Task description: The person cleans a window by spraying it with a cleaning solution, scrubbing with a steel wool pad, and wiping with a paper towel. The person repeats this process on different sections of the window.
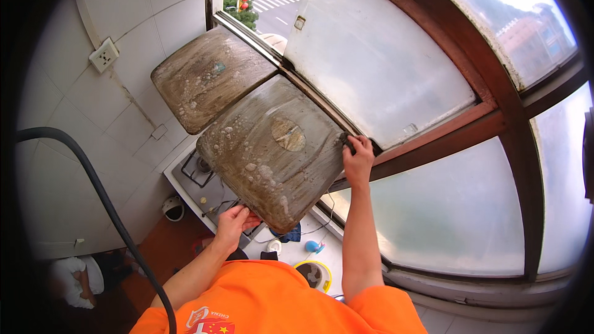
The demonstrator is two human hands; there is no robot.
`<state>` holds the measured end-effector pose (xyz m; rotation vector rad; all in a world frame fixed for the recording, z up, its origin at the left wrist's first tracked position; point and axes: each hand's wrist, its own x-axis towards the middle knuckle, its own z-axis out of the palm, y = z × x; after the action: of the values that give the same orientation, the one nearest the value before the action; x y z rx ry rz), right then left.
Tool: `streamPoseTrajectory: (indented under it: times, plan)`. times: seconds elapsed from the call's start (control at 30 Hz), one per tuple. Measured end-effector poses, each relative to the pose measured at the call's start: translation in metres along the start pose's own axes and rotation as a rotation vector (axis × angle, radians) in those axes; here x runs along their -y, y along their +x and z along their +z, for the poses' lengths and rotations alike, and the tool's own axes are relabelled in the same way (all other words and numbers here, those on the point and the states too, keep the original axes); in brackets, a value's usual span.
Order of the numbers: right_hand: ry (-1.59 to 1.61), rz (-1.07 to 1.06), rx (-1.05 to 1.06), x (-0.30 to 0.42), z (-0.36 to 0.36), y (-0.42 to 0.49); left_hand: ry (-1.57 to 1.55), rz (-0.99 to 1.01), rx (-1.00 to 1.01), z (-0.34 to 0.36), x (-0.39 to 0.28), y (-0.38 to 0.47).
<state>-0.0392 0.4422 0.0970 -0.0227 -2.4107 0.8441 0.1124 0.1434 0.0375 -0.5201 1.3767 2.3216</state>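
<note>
Two square-cornered brown panels, greasy and dotted with foam, lie side by side against the window frame. The nearer panel has a round patch near its middle; the farther panel bears a small blue mark. My right hand holds a dark scouring pad against the near panel's right corner. At that panel's lower left edge is my left hand, its fingertips partly hidden under the edge, which it seems to grip.
Below the panels is a gas hob. A blue spray bottle and a bucket with a yellow rim stand near my body. A black hose curves at left. A person in white is low at left. Frosted windows rise at right.
</note>
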Motion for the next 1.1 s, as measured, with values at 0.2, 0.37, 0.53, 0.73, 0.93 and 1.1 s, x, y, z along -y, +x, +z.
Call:
streamPoseTrajectory:
  times: [0.2,0.37,0.53,0.73,0.93,1.1]
  plan:
    - [0.052,-0.16,0.173,0.028,0.028,-0.056,0.0,0.013,-0.014,-0.003,0.002,0.001]
    - [0.088,-0.197,0.237,0.041,0.016,-0.047,-0.058,0.012,-0.031,-0.007,0.006,-0.001]
    - [-0.069,-0.151,0.036,-0.011,0.02,0.02,-0.046,-0.011,0.001,0.005,0.003,0.002]
    - [0.218,-0.147,0.303,0.057,0.017,-0.068,-0.03,-0.024,-0.046,-0.006,0.002,0.0]
    - [0.035,-0.095,-0.031,-0.004,0.015,0.011,-0.041,-0.035,-0.022,0.011,-0.005,-0.003]
    - [0.236,-0.131,0.203,0.032,0.025,-0.054,-0.014,-0.015,-0.041,0.0,0.0,-0.002]
